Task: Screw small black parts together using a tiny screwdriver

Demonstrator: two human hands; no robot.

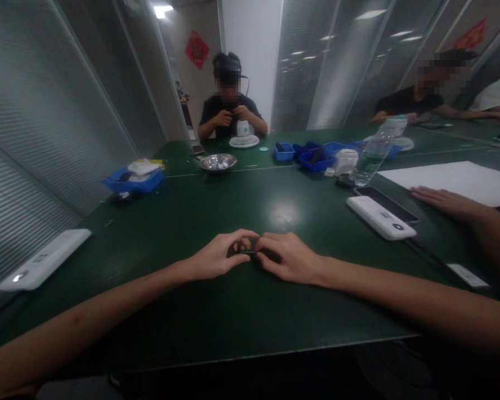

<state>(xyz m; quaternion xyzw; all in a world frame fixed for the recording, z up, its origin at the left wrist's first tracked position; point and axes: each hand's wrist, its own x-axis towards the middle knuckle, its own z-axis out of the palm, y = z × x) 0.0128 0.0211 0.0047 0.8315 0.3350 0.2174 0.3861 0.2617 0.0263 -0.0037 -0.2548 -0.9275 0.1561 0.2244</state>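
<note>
Close to the table's near edge, my left hand (212,256) and my right hand (291,258) meet fingertip to fingertip. A tiny dark-green piece (245,251) with a thin pale strip at its right end lies between them; it is too small to name for sure. The thumb and curled fingers of my left hand close round its green part. My right hand is pinched at the pale end, with its fingers bent low over the green table (216,311). Part of the piece is hidden by the fingertips.
White power banks lie at left (45,260) and right (381,218), the latter beside a phone (385,204). Further off are a metal bowl (218,163), blue bins (284,152) and a plastic bottle (373,155). Another person's hand (445,201) rests at right; a person sits opposite.
</note>
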